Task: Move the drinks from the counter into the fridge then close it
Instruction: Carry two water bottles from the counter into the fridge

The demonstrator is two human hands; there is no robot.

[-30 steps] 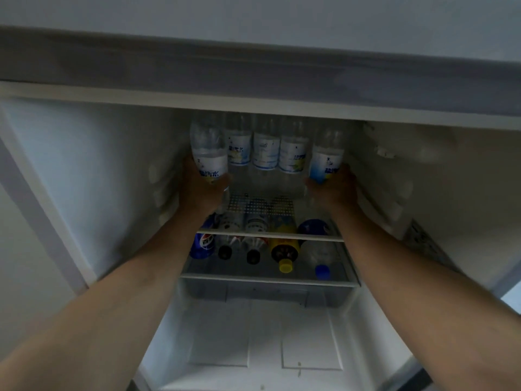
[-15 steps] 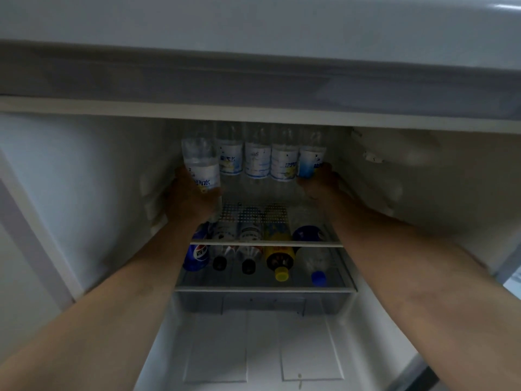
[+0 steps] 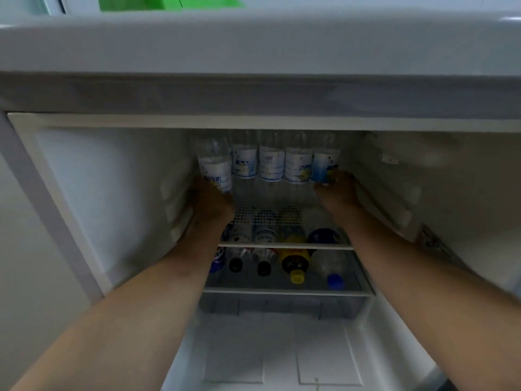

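Observation:
Both my arms reach deep into the open fridge (image 3: 112, 193). My left hand (image 3: 211, 203) grips the base of a clear water bottle (image 3: 214, 167) at the left end of the upper shelf. My right hand (image 3: 338, 193) grips a second water bottle (image 3: 325, 165) at the right end. Three more water bottles (image 3: 272, 163) with white and blue labels stand upright between them at the back. The two held bottles stand in line with that row.
On the glass shelf (image 3: 284, 245) below lie several bottles on their sides, among them a yellow-capped one (image 3: 294, 258) and a blue-capped one (image 3: 334, 279). A clear drawer (image 3: 282, 303) sits beneath. Something green (image 3: 169, 1) lies on the fridge top.
Both hands have pushed their bottles further back, into line with the standing row. The right bottle moved most. The camera has pulled back and up a little.

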